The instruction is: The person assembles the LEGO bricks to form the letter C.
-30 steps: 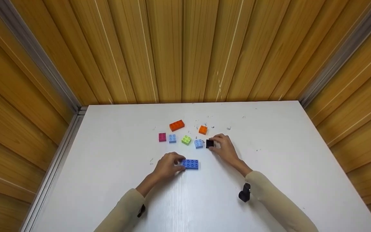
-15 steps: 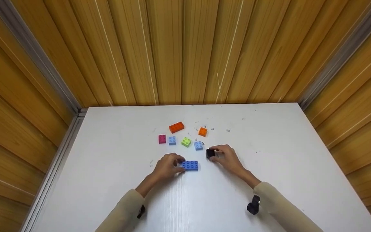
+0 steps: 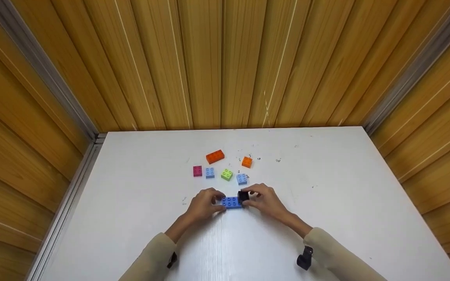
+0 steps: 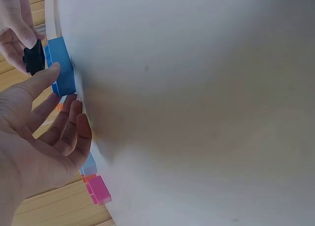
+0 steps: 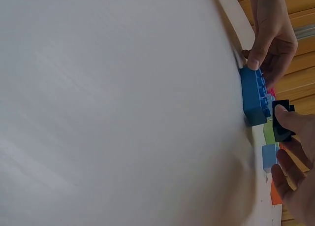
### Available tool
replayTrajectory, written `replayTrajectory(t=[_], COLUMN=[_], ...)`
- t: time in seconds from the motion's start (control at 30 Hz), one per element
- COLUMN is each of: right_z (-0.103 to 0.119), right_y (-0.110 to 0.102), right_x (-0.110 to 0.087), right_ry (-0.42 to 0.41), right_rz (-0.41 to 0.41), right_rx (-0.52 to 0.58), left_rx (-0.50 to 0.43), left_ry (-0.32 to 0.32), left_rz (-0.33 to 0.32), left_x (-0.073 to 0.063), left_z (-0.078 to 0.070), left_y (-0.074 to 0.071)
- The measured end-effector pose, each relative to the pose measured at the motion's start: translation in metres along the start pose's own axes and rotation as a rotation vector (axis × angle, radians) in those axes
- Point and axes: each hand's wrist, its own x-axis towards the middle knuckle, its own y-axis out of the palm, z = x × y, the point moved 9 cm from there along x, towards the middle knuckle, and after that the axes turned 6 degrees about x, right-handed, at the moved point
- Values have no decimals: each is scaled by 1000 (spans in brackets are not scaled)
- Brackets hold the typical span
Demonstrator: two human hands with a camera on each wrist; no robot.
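A long blue toy brick point(image 3: 231, 202) lies on the white table, its studs up. My left hand point(image 3: 204, 203) pinches its left end between thumb and fingers; the left wrist view shows the thumb on the near side of the blue brick point(image 4: 62, 71). With thumb and fingertips my right hand point(image 3: 266, 201) holds a small black brick point(image 3: 243, 196) over the blue brick's right end. In the right wrist view the black brick point(image 5: 282, 120) appears just above the studs, with a narrow gap.
Behind the hands lie a magenta brick point(image 3: 197, 171), two light blue bricks, one left point(image 3: 209, 173) and one right point(image 3: 241, 179), a lime green brick point(image 3: 227, 174), a long red-orange brick point(image 3: 215, 157) and a small orange brick point(image 3: 247, 162). A wood-patterned wall point(image 3: 225, 70) stands behind the table point(image 3: 139, 168).
My right hand has brought the black brick from beside the right light blue brick toward me and leftward, over the blue brick's right end. The left hand has kept its grip on the blue brick.
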Motion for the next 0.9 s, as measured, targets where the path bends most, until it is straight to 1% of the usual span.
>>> replayTrajectory(t=[0.03, 0.17, 0.3, 0.53, 0.63, 0.9], right_z=[1, 3, 2, -2, -3, -1], right_y=[1, 3, 6, 11, 13, 13], right_x=[0, -3, -4, -5, -5, 2], right_ry=[-3, -14, -19, 23, 48, 77], right_rz=[6, 17, 19, 26, 40, 76], right_rx=[3, 21, 32, 50, 45, 2], left_rx=[0, -16, -21, -23, -29, -31], left_ry=[1, -37, -59, -57, -60, -59], left_rz=[2, 16, 15, 6, 8, 9], left_x=[0, 0, 0, -1, 0, 2], left_z=[-1, 1, 2, 2, 2, 4], left_y=[0, 0, 0, 1, 2, 2])
